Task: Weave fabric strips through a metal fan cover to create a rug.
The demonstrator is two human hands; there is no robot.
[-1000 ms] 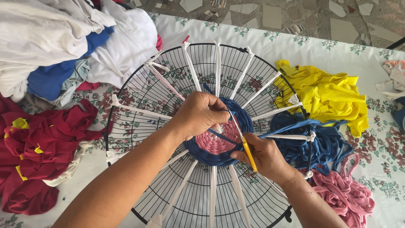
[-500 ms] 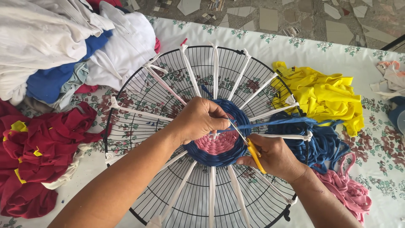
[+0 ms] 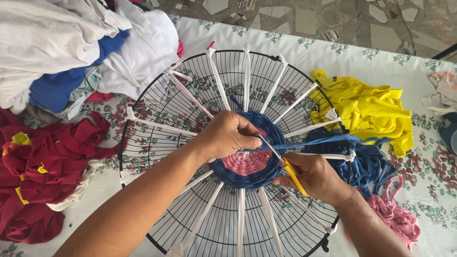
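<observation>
A round black wire fan guard (image 3: 157, 100) lies flat on the table, strung with white fabric spokes (image 3: 216, 76). At its hub is a woven disc (image 3: 247, 164), pink in the centre with a blue ring around it. My left hand (image 3: 226, 135) pinches a blue fabric strip (image 3: 309, 142) at the disc's top edge. My right hand (image 3: 314, 176) grips yellow-handled scissors (image 3: 285, 166), their blades pointing up-left at the strip right beside my left fingers. The strip runs right to a blue fabric heap (image 3: 366, 164).
Yellow fabric (image 3: 371, 109) lies right of the guard, pink strips (image 3: 395, 216) at lower right. Red cloth (image 3: 43, 162) is piled on the left, white and blue clothes (image 3: 71, 52) at upper left. A floral tablecloth (image 3: 428, 162) covers the table; its far edge meets a stone floor.
The view has shifted slightly. My right hand with the scissors has edged a little closer to my left hand; the blades stay at the blue strip.
</observation>
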